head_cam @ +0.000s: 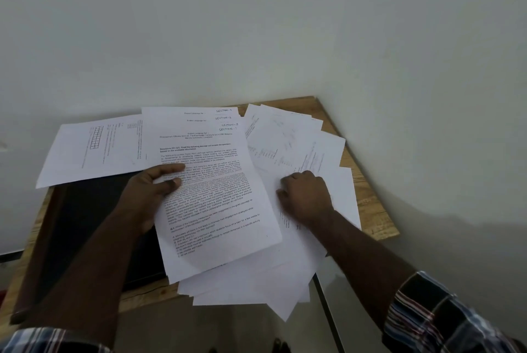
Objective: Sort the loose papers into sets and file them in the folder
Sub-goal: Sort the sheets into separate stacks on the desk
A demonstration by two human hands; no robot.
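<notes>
Sorting is under way: the left hand (148,196) grips a fanned set of sheets (211,196) above the dark folder (85,210), while the right hand (306,196), fingers curled, picks at the loose papers (299,141) on the table (368,198), where one matching sheet must next be separated.

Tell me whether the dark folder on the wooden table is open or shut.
Cannot tell: the dark folder lies flat, half hidden under white printed papers and the left hand.
</notes>
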